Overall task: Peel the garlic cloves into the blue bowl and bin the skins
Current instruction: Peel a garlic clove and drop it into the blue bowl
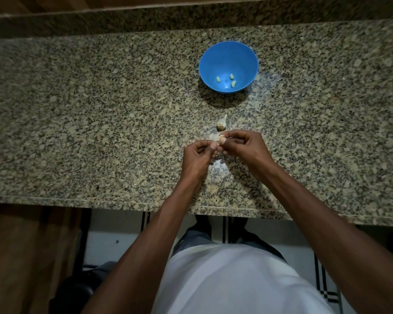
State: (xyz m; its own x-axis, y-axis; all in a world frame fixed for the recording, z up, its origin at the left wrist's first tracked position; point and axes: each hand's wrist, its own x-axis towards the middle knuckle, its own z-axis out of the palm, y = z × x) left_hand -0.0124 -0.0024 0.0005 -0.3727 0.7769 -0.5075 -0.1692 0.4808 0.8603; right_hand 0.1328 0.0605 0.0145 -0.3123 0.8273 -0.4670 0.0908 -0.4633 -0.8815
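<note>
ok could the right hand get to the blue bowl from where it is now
Probably yes. Only bare counter and a garlic piece lie between the right hand and the blue bowl, though it is busy pinching a clove.

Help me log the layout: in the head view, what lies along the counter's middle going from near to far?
Counter edge → hands pinching a clove (left hand, right hand) → garlic piece → blue bowl holding three peeled cloves.

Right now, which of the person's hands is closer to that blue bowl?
The right hand, slightly. It lies almost straight below the blue bowl in the head view, while the left hand sits lower and further left. Both pinch one garlic clove between them.
</note>
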